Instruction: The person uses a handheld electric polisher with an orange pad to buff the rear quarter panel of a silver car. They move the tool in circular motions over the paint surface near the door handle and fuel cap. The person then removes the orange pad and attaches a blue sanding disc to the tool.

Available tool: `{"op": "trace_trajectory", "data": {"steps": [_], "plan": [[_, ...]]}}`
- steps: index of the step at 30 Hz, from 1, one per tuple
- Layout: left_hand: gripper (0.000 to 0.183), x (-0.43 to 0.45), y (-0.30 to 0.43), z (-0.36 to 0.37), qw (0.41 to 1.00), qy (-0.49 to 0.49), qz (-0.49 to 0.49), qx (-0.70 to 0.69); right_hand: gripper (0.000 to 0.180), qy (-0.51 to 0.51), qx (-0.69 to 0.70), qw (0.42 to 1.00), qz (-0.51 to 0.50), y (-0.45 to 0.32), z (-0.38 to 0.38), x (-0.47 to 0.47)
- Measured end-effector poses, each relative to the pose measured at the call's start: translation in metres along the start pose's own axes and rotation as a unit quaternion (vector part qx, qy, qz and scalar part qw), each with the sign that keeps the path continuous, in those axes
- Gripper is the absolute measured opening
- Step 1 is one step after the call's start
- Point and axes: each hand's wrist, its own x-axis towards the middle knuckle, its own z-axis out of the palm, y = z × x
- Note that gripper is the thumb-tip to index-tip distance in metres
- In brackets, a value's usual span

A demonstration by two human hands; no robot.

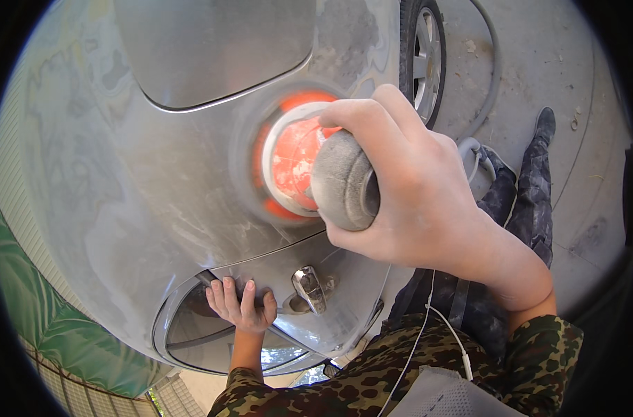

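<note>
My right hand [420,187] grips a round orange-and-grey orbital sander [295,156] from above, fingers wrapped over its dusty grey head. The sander's pad looks blurred against the grey car quarter panel [165,156], just below the seam of a round-cornered fuel flap [217,52]. My left hand [243,305] rests with fingers apart on the rear door, at the edge of the side window [201,318]. To its right is a chrome door handle [309,289]. Patchy sanded filler and paint show on the panel. The sander's underside is hidden.
A car wheel [426,62] stands at the upper right. A grey hose [493,68] curves over the dusty concrete floor [582,172] to my legs. A thin white cable [426,313] hangs at my chest. Green sheeting [61,323] lies beyond the car.
</note>
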Motion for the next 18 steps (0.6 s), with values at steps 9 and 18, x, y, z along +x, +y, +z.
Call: {"op": "trace_trajectory", "data": {"steps": [9, 18], "plan": [[0.051, -0.0002, 0.0002, -0.0006, 1.0, -0.002, -0.002, 0.002, 0.083, -0.001, -0.004, 1.0, -0.022, -0.0027, 0.004, 0.002], [0.051, -0.0004, 0.0004, -0.0005, 1.0, -0.004, -0.004, 0.004, 0.084, -0.012, -0.007, 1.0, -0.021, -0.0061, 0.0017, -0.0018]]}}
